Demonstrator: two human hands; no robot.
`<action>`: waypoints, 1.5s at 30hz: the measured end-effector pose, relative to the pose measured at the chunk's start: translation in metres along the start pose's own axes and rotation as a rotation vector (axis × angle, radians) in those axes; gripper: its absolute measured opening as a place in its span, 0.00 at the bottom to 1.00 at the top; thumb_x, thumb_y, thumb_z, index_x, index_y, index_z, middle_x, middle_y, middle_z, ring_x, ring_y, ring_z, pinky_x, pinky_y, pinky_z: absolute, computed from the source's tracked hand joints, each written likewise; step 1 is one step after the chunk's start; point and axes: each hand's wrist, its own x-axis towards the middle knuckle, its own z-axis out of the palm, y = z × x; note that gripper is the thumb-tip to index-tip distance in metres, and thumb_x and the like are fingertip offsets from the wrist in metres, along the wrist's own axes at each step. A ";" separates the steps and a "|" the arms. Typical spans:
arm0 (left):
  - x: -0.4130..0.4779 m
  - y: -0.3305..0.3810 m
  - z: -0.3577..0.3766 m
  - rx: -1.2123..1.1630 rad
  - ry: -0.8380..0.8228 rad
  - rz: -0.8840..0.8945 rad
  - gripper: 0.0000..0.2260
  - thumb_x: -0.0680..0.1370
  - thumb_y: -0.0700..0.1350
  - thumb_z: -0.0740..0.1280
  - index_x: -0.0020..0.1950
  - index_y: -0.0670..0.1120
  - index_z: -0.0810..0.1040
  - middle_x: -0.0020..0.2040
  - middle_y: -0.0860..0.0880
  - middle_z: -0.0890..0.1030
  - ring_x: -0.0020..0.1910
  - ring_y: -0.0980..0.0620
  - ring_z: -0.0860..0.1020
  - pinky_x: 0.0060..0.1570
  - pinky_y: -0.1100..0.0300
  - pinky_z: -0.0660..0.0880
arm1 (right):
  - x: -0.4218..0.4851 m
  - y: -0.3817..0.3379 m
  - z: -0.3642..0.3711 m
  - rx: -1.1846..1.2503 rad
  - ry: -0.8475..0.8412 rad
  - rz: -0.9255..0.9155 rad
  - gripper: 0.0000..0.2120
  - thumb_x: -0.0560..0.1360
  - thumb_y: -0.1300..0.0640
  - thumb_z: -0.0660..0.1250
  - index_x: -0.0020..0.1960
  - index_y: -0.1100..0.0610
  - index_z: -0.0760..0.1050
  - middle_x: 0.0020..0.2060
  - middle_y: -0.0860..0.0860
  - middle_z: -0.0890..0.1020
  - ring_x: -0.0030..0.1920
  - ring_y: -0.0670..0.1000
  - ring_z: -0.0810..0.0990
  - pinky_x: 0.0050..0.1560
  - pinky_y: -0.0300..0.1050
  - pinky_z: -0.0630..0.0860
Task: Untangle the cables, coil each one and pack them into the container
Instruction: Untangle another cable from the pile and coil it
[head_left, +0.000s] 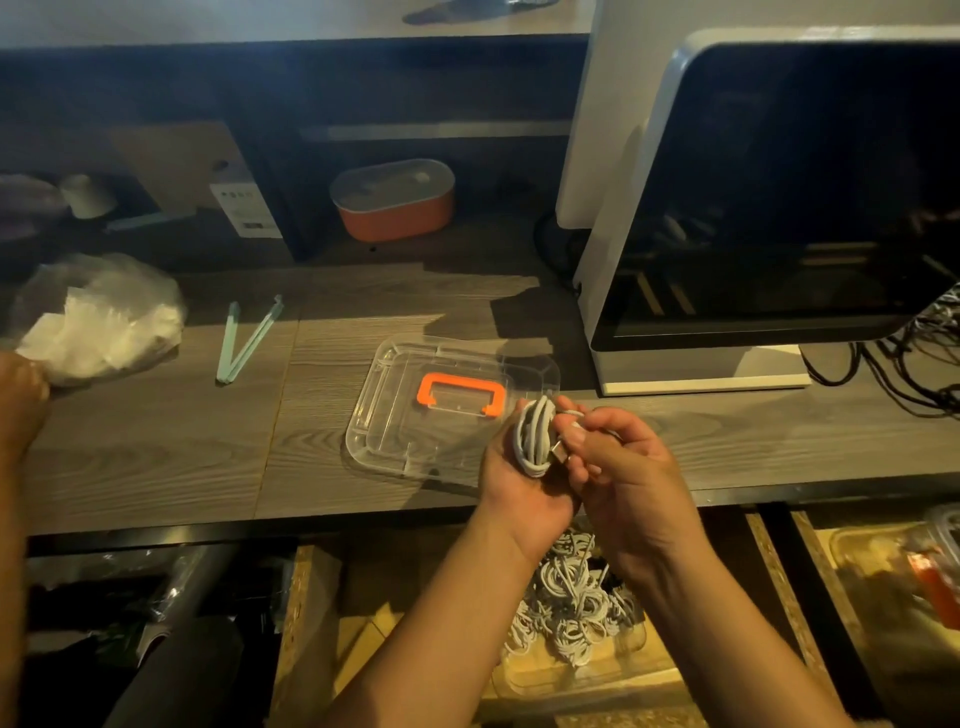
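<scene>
We see one white cable (532, 436) wound into a narrow, stretched coil above the front edge of the desk (156, 457). Its long axis runs away from us toward the clear lid (389, 426), leaning a little to the right. The metal plug lies against the coil's lower right side.

The left hand (511, 483) holds the coil from below, palm up. Its fingers are mostly hidden behind the loops, so we only make out that they curl around them. The right hand (618, 462) has its fingers bent and closed on the cable's loose end near the plug.

Below the desk, between the forearms, a clear tub (545, 680) holds a tangle of white cables (566, 613), partly covered by the arms. The lid, with its orange handle (460, 395), lies flat on the desk just beyond the hands.

At the lower right a second clear box (883, 561) is cut off by the edge, and its contents are too blurred to name. At the far left another hand (21, 400) is only partly in view beside a plastic bag (98, 317).
</scene>
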 end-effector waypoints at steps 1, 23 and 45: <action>0.001 -0.001 -0.001 -0.014 0.011 0.042 0.25 0.79 0.51 0.55 0.31 0.40 0.82 0.33 0.44 0.80 0.35 0.50 0.76 0.22 0.68 0.70 | -0.001 0.002 0.002 0.002 0.014 -0.022 0.07 0.62 0.66 0.69 0.38 0.59 0.74 0.42 0.54 0.85 0.30 0.45 0.79 0.26 0.32 0.74; -0.013 0.005 0.001 0.686 0.089 0.798 0.20 0.78 0.59 0.58 0.38 0.45 0.77 0.30 0.51 0.79 0.30 0.55 0.79 0.33 0.63 0.74 | -0.007 0.006 -0.006 -0.331 -0.144 -0.230 0.14 0.68 0.60 0.68 0.53 0.56 0.79 0.45 0.51 0.85 0.48 0.50 0.84 0.43 0.38 0.80; -0.012 0.003 0.012 0.438 0.008 0.411 0.12 0.80 0.52 0.58 0.44 0.47 0.74 0.37 0.49 0.74 0.37 0.55 0.74 0.40 0.61 0.71 | 0.020 0.009 -0.026 -1.107 -0.156 -1.131 0.05 0.71 0.58 0.69 0.46 0.58 0.80 0.46 0.50 0.83 0.50 0.43 0.82 0.49 0.33 0.77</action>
